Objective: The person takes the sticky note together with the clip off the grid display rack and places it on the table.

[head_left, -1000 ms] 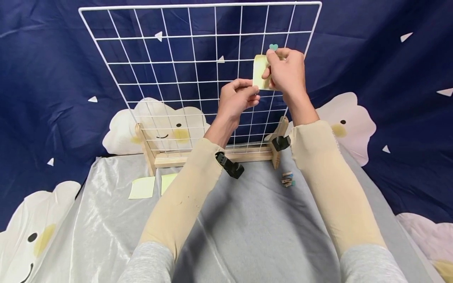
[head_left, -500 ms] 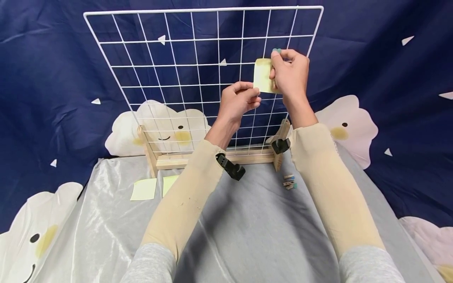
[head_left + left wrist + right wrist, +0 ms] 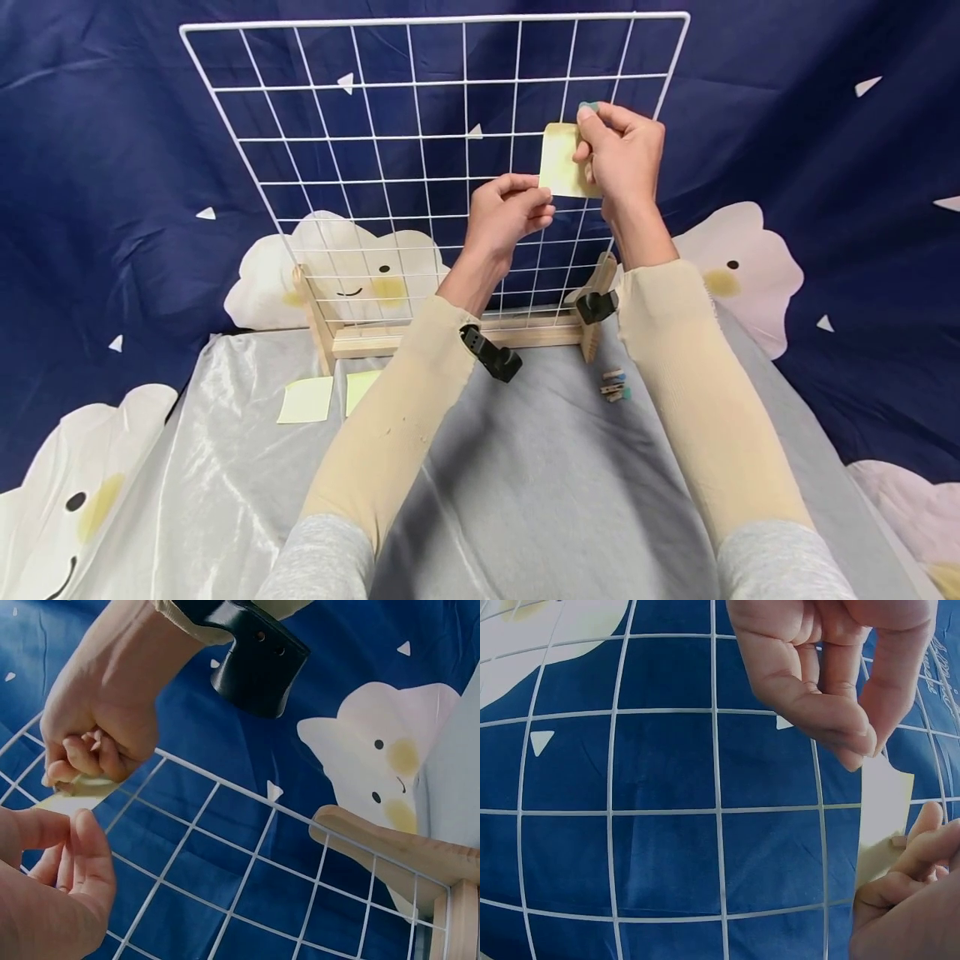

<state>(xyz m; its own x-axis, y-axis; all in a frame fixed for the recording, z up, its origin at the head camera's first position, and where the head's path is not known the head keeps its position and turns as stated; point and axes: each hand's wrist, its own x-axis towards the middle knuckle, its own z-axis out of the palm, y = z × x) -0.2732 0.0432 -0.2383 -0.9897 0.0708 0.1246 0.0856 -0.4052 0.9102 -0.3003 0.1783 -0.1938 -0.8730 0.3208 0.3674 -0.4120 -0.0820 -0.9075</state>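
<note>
A pale yellow sticky note [image 3: 558, 162] is held up against the white wire grid [image 3: 435, 19], towards its upper right. My left hand [image 3: 506, 210] pinches the note's lower left corner between thumb and fingers; this grip also shows in the right wrist view, where the left hand [image 3: 817, 675] is at the top. At the note's upper right, my right hand [image 3: 628, 158] pinches a small clothespin with a teal heart [image 3: 590, 106]. Fingers hide most of the clothespin, so I cannot tell whether it grips the wire. The right hand also covers the note's right side.
Two more sticky notes lie on the grey cloth at left, one whole [image 3: 306, 400], the other [image 3: 360, 390] partly behind the left sleeve. Several small clothespins [image 3: 614, 386] lie near the right foot of the wooden stand [image 3: 543, 332], which carries the grid. A navy curtain [image 3: 90, 208] hangs behind.
My right hand's fingers have closed further over the teal heart, and the hand has shifted slightly right, showing more of the note. My left hand keeps its pinch on the note. The head view tilted slightly.
</note>
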